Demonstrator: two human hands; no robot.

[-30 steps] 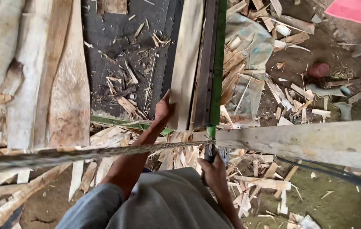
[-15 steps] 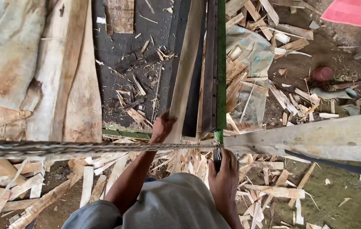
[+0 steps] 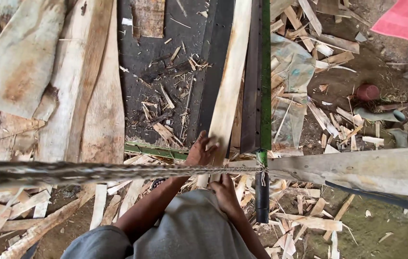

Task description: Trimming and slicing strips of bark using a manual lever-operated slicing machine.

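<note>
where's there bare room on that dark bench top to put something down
Barest patch: the dark bench top upper left, between the wide boards and the pale plank the left hand presses. Mid-bench is littered with splinters; offcuts crowd the ground around the right hand.

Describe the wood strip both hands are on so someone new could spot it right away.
Start at the dark machine bed with its green rail. Just left of that rail lies the long pale strip, with the left hand and right hand at its near end. It is much longer than the scraps around.
</note>
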